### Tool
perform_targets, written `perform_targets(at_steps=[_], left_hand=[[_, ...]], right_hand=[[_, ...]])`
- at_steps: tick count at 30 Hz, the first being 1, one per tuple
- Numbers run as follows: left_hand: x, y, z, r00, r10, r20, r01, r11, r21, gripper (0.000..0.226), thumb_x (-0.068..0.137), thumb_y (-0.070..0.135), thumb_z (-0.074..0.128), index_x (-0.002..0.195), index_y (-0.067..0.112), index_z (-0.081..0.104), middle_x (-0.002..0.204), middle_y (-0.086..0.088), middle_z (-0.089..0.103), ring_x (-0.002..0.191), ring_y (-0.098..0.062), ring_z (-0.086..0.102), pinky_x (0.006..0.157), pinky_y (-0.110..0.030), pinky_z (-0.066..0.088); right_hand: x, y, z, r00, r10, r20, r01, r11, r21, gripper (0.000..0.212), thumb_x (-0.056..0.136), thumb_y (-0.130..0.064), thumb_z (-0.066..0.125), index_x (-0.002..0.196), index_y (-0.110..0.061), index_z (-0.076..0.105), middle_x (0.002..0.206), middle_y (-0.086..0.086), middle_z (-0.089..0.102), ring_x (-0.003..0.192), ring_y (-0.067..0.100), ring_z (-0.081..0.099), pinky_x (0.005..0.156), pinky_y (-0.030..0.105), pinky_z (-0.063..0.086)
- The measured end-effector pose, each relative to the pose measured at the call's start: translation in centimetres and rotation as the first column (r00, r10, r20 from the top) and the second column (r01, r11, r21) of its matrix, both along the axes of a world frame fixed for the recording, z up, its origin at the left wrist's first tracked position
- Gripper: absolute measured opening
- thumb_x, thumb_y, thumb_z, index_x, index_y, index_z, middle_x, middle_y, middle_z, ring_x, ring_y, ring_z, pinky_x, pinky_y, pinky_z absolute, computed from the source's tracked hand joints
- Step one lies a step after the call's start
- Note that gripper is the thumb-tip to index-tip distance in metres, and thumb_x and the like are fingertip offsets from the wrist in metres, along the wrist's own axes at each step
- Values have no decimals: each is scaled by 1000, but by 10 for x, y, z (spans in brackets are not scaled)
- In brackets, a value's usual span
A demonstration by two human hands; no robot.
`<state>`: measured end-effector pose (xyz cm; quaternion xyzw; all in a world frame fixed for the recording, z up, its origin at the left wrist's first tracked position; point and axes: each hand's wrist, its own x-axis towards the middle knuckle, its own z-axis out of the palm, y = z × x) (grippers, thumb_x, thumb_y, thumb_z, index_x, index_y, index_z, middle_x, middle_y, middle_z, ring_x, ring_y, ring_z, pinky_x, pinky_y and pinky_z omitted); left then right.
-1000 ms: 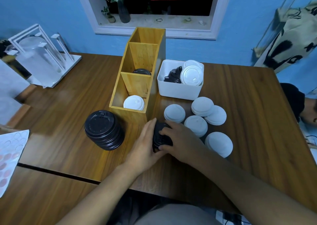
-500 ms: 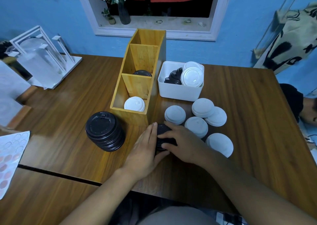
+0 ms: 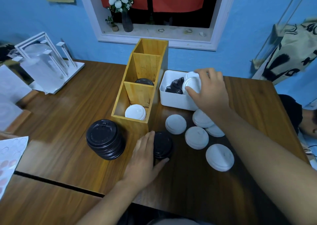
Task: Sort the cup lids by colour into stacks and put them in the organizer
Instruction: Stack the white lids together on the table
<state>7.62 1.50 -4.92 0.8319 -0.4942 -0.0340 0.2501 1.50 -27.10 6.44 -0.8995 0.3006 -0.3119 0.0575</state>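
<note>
Spanning the view, the tabletop is occupied toward its far edge by one three-compartment organizer; white lids are seen in its nearest compartment and black lids in the middle one. One white bin is set just beside the organizer's right wall. One tall black stack is placed left of the organizer. The right hand is curled over the bin, a white lid pinched between thumb and fingers. The left hand is laid, fingers straight, against a smaller black stack. Five white piles are scattered toward the right edge.
</note>
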Motion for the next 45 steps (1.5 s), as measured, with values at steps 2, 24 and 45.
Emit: perform_targets(at_steps=[2,24,45], left_hand=[[0,0,0,1000,3,-3,-3,1000,2,94,93,60,63,161,11,21,160,-4,34,148,-20,30,121,-37,32],[-3,2,14,999,29,40,-28,999,-26,96,80,57,79,155,14,38,156,-2,34,146,-25,31,119,-46,34],[-52,-117,47,936,-307,172,278,944,176,78,85,55,74,148,17,48,153,-4,47,141,-23,40,115,-35,37]], right_hand=[[15,-13,-6,993,-98,-65,99,995,2,70,78,-60,66,131,-15,55,126,15,54,107,38,52,88,48,46],[-90,50,-33,977,157,142,-202,893,402,65,78,-42,83,131,-23,50,127,-6,58,113,6,52,93,28,49],[-210,80,-65,955,113,-273,-5,930,369,64,77,-65,56,133,-33,51,139,-12,53,126,12,47,98,36,46]])
